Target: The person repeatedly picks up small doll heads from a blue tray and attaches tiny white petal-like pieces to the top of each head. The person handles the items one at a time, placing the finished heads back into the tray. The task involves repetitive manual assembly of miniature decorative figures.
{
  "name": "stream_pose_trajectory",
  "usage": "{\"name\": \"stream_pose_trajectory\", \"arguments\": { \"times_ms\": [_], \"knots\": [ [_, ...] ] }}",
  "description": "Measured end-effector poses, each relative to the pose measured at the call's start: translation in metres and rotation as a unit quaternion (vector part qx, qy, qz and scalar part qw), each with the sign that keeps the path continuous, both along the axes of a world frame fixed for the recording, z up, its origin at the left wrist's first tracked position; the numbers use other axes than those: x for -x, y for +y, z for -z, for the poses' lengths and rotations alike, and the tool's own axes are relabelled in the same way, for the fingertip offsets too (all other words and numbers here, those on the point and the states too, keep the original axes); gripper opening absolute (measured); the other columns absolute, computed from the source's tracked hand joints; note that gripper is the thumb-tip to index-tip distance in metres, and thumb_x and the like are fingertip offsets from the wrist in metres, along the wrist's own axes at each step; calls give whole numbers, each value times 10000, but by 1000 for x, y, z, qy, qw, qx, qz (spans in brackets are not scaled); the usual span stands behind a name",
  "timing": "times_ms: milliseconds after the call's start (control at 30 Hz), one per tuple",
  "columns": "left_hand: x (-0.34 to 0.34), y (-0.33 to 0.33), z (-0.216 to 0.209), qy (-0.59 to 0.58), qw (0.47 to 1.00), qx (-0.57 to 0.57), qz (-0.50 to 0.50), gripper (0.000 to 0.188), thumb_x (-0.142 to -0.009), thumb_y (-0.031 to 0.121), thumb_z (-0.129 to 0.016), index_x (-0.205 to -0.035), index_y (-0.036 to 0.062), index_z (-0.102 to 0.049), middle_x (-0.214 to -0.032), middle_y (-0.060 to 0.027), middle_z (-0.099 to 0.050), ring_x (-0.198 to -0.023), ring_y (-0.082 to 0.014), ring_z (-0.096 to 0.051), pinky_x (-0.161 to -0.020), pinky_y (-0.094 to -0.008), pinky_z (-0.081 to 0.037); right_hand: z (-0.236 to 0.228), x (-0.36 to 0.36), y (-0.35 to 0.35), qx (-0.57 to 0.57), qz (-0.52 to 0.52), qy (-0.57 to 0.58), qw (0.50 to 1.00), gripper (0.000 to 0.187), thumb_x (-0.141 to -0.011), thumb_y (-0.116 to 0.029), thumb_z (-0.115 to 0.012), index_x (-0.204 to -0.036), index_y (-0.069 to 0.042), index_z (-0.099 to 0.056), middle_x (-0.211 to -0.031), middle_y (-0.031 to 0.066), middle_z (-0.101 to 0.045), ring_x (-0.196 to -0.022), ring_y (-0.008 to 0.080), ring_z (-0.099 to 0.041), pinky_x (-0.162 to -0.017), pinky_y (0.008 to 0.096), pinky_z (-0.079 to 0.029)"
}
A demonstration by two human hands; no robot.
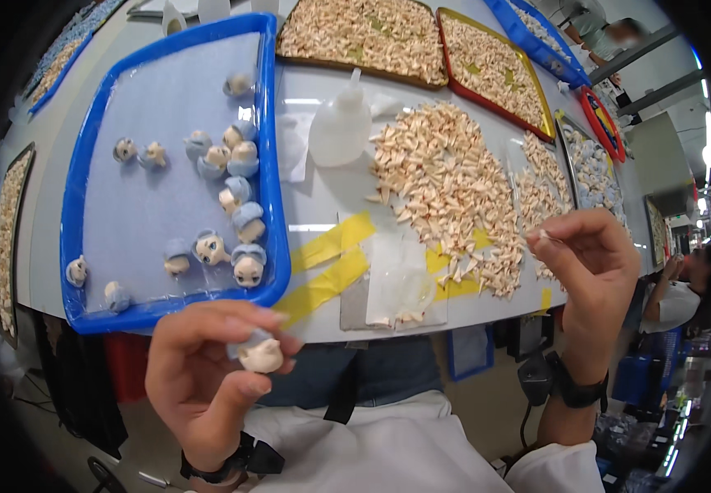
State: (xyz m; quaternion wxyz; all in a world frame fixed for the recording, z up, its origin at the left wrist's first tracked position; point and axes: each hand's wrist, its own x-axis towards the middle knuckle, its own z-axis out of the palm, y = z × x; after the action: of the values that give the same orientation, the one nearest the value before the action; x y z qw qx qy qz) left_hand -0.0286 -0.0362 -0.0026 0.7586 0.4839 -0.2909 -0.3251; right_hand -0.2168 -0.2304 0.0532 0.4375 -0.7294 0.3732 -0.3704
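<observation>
Between the thumb and fingers of my left hand (207, 370) is a small doll head (260, 353) with blue-grey hair, held in front of the table's near edge. My right hand (590, 263), raised at the right over the table edge, pinches a tiny pale piece (544, 236) at its fingertips; its exact shape is too small to make out. Left of that hand spreads a big pile of small cream pieces with reddish tips (454, 181). A blue tray (273, 205) holds several doll heads with painted faces and blue-grey hair.
A translucent squeeze bottle (341, 123) stands behind a paper sheet with a clear wet-looking patch (415, 287). Yellow tape (327, 263) marks the white table. Shallow trays of cream pieces (364, 37) line the back. Other people (676, 300) sit at the right.
</observation>
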Motion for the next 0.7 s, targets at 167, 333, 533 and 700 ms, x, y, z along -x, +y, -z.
{"name": "stream_pose_trajectory", "arguments": {
  "times_ms": [167, 333, 533, 700],
  "knots": [
    [3, 2, 25, -21, 996, 36, 80, 302, -782, 49, -626, -1029, -65, -495, -1045, -209, -503, -885, -225, -565, -791, -322, -488, 6, -27, 7, 22, -151, 76, 985, 122, -668, 99, -633, -766, 33, -598, -760, 82, -603, -715, 120, -560, -661, 229, -438],
    [25, -10, 18, 57, 998, -10, 20, 401, -771, 290, -683, -956, 9, -467, -919, -133, -503, -658, -193, -576, -489, -225, -476, 1, -42, 14, -15, -158, 134, 978, 120, -681, 67, -630, -773, 29, -564, -771, 67, -572, -721, 127, -534, -662, 229, -413],
    [19, -9, 27, 65, 991, 35, 115, 343, -746, 145, -699, -972, -6, -490, -959, -152, -518, -793, -227, -591, -609, -260, -493, 6, -47, 9, 122, -247, 219, 936, 120, -634, 25, -651, -712, -2, -564, -732, 43, -546, -686, 133, -491, -607, 245, -358],
    [24, -15, 27, 61, 992, 19, 110, 355, -709, 178, -735, -938, 10, -522, -941, -139, -523, -737, -200, -588, -578, -227, -475, 2, -53, 13, 232, -250, 287, 895, 136, -596, 14, -652, -693, -25, -567, -718, 54, -535, -687, 185, -490, -618, 271, -360]
  ]
}}
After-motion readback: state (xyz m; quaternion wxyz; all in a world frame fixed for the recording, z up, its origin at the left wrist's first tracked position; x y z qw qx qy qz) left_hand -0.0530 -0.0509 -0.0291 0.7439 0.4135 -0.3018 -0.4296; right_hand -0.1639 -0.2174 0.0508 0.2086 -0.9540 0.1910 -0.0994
